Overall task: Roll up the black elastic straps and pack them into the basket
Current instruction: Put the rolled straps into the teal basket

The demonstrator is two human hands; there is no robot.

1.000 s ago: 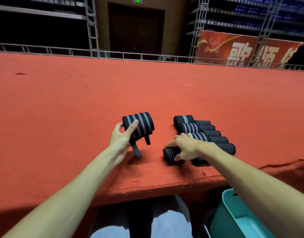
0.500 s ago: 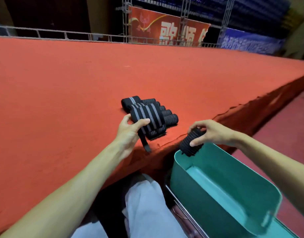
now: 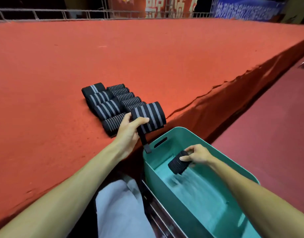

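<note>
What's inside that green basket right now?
Only the right hand, gripping one rolled black strap low in the basket. The forearm and near wall hide part of the bottom.

I'm looking across a wide red-carpeted stage point(image 3: 147, 57) edged by a metal railing point(image 3: 70, 14). Beyond hang a red banner point(image 3: 130, 6) and a blue banner point(image 3: 242, 9). Maroon floor point(image 3: 276, 109) lies to the right.

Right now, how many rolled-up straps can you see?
11, I think: nine in the pile on the red carpet, a striped roll in the left hand, a dark roll held by the right hand inside the green basket. More may hide underneath.
</note>
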